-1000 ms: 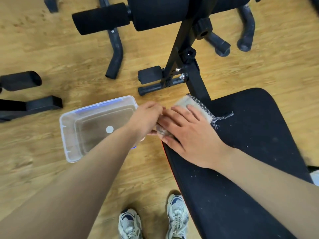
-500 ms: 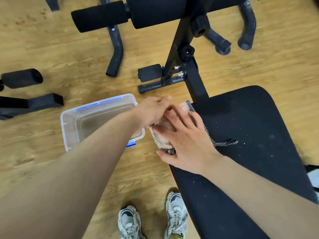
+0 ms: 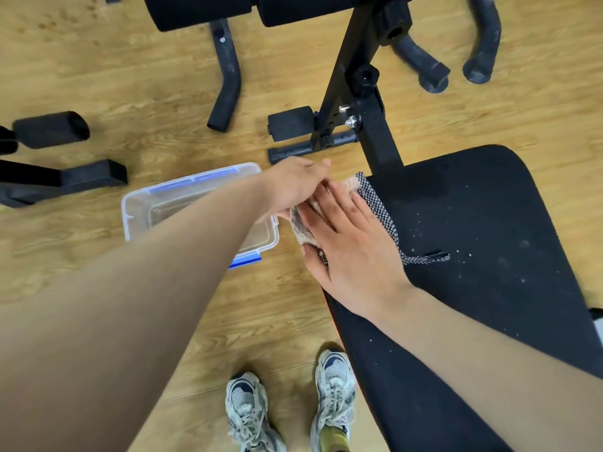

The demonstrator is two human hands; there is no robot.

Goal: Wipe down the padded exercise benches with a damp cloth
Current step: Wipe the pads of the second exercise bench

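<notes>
Two hands are pressed to one cloth (image 3: 375, 203) at the bench pad's (image 3: 473, 239) left edge.
The cloth is pinched by the left hand (image 3: 293, 187) and flattened under the open right hand (image 3: 352, 249); a clear tub (image 3: 137, 203) sits beside it on the floor.

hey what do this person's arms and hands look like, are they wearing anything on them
Both forearms are bare, with no sleeves in view. The left hand and the right hand have no gloves, and no watch, ring or band shows. The right hand's fingers carry a few dark smudges.

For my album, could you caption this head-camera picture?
Both hands press a cloth on a dusty black bench pad beside a plastic tub.
</notes>
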